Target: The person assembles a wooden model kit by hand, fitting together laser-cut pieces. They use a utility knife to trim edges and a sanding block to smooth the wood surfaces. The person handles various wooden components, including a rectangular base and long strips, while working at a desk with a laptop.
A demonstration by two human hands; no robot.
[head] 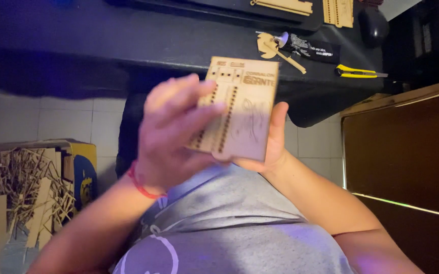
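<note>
**Laser-cut panel held up, parts being pressed free**

A thin wooden panel (240, 109) w/ laser-cut rows of small slots is held up in front of the chest, off the bench (128, 35), roughly level w/ its near edge. It is gripped from both sides. The left hand (171, 134) is wrapped over the panel's left part, fingers curled and pressed against the face, thumb side hidden behind. The right hand (272, 139) is cupped under the lower right corner, thumb laid along the right edge; the fingers are behind the sheet, so how tightly they are closed can't be told.

Step in hand, as judged: cut pieces being pushed or worked out of the sheet. The next move seems to call for firm support from behind by the right hand while pressure is applied close to the cut lines, since thin wood may snap.

Further back on the bench: a yellow knife (356, 72) near the right edge, and more cut sheets (338, 11) at the far edge. A box of offcuts (32, 187) is seen on the floor, left.
</note>
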